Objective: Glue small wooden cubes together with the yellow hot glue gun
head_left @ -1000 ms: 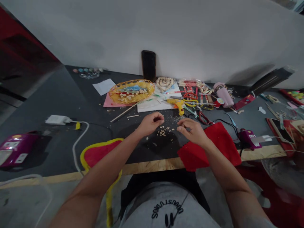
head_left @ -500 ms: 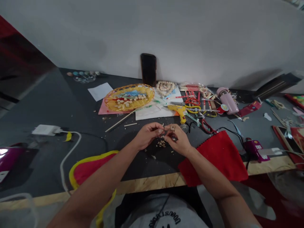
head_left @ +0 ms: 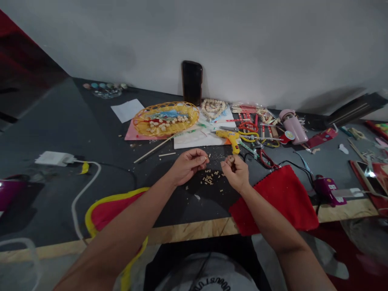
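Left hand and right hand apart, each grip pinched closed, contents unclear; bits between them on surface.

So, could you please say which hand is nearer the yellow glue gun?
The right hand, just on the near side of the yellow glue gun; the left hand is farther away, toward its near left.

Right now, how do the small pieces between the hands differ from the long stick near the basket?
The small pieces are stubby; the long stick is slender. The pieces form a loose cluster; the stick is single. The pieces lie nearer the table's front edge than the stick. Both are pale.
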A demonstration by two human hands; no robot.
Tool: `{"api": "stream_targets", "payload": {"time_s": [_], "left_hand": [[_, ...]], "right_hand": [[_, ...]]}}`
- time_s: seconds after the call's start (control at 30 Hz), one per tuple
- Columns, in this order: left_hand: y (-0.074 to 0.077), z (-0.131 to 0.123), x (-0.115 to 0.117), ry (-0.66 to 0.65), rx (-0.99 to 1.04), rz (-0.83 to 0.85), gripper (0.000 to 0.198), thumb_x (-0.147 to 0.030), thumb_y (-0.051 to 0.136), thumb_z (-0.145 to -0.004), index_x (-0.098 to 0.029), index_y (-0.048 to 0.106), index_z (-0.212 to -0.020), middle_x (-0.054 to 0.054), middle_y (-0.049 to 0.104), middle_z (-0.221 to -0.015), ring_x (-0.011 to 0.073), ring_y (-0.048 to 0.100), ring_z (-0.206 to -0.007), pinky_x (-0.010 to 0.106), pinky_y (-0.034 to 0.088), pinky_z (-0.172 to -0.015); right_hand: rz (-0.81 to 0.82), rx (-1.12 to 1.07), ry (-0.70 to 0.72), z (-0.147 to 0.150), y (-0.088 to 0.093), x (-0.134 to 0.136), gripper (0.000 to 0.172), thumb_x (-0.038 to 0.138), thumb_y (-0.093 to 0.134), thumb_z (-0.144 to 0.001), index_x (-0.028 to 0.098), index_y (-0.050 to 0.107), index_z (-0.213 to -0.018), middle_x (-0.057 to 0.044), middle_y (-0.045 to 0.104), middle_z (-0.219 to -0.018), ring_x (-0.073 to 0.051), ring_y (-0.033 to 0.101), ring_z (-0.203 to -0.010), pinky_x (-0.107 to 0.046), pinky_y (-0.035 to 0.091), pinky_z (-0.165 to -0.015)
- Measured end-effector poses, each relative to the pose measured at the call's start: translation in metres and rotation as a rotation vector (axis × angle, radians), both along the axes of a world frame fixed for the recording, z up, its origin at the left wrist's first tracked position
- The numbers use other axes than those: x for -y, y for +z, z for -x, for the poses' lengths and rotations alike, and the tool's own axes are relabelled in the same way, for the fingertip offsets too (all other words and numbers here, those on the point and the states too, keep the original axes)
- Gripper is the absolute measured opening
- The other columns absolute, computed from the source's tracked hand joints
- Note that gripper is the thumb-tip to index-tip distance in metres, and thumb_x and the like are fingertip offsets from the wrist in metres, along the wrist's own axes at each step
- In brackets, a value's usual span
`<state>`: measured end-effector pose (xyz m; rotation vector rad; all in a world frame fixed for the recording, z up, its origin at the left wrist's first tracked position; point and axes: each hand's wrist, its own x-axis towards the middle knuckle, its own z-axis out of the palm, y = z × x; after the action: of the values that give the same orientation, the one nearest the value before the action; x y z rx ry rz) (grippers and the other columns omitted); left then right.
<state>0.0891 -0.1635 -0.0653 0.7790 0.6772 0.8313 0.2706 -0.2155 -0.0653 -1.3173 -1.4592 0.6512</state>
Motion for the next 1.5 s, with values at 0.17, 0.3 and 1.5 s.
{"api": "stream_targets", "payload": {"time_s": [0.17,0.3,1.5], "left_hand": [[-0.001,-0.001,0.0,0.0,0.018,-0.02,0.023,-0.026,0.081,-0.065,-0.014,0.064,-0.075,0.0,0.064,-0.067,0.0068,0.053,-0.058,0.02,0.044,-0.058],[-0.002,-0.001,0.0,0.004,0.01,-0.029,0.025,-0.026,0.081,-0.064,-0.014,0.064,-0.076,0.0,0.064,-0.068,0.0062,0.054,-0.058,0.02,0.045,-0.059],[-0.006,0.002,-0.004,-0.021,-0.013,-0.033,0.02,-0.026,0.08,-0.067,-0.014,0.066,-0.076,0.002,0.065,-0.072,0.0068,0.054,-0.059,0.019,0.043,-0.057]], "right_hand": [[0.112,-0.122,0.083,0.001,-0.001,0.0,0.017,0.037,0.061,-0.082,0.021,0.058,-0.082,0.003,0.058,-0.064,-0.009,0.054,-0.053,-0.023,0.046,-0.052],[0.102,-0.17,0.141,0.0,0.005,0.003,0.023,0.043,0.054,-0.088,0.02,0.057,-0.085,0.003,0.059,-0.064,-0.009,0.057,-0.05,-0.023,0.048,-0.051],[0.004,-0.152,-0.155,-0.076,0.005,-0.03,0.03,0.047,0.057,-0.086,0.018,0.06,-0.094,-0.006,0.071,-0.091,-0.014,0.067,-0.066,-0.024,0.051,-0.05]]}}
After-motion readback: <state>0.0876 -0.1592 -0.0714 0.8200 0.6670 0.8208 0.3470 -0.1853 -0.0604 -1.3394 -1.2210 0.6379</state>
